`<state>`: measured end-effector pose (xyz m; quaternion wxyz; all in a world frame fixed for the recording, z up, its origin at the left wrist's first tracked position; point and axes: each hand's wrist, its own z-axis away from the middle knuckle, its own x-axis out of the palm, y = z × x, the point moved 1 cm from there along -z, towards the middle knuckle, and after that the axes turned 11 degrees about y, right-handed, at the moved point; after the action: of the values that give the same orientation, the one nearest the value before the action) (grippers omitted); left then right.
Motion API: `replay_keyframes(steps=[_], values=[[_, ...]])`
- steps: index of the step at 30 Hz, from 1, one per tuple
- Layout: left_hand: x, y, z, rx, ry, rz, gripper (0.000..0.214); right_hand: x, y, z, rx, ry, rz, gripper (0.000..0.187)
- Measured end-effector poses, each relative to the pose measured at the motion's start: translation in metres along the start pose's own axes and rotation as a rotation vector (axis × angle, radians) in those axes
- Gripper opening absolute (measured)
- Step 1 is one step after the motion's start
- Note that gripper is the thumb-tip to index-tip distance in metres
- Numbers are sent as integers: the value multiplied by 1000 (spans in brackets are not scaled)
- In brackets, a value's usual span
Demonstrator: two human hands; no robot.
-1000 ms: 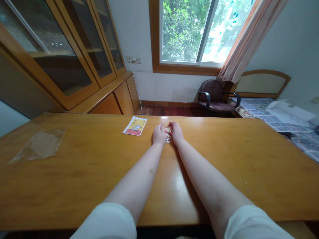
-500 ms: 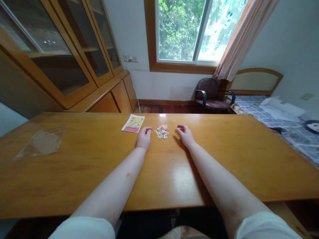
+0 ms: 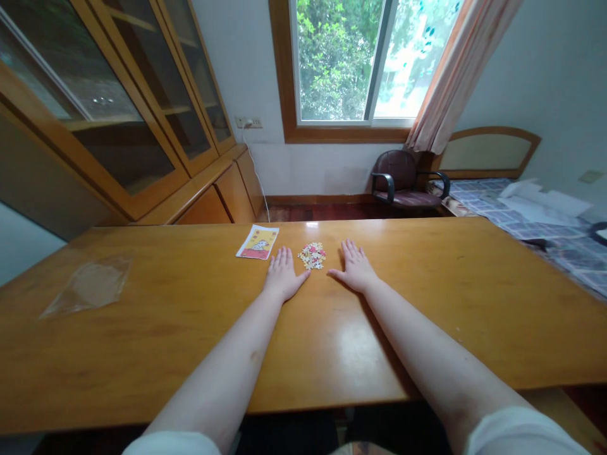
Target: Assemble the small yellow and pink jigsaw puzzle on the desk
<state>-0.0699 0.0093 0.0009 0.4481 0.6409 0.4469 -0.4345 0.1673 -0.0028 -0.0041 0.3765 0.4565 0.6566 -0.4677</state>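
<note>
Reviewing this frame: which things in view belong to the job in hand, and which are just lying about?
In the job, by the look of it:
- pieces, heaped between the left hand and right hand
- picture, probably, near the left hand

Lying about, it seems:
- bag, off to the left
- chair
- something white on the bed
</note>
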Motion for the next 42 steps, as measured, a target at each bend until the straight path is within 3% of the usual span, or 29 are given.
replay_keyframes(steps=[12,34,37,42], values=[[1,0,-2,-30,-29,-29,105,-1,-1,-3,-30,-102,45,102],[2,-2,-2,-32,-23,-5,105,-3,-4,-3,-16,-109,41,101],[0,-4,-4,-52,7,77,97,-3,-3,-5,-3,-102,21,98],[1,-14,-13,-214,126,450,62,-4,0,-10,93,-62,-52,71]])
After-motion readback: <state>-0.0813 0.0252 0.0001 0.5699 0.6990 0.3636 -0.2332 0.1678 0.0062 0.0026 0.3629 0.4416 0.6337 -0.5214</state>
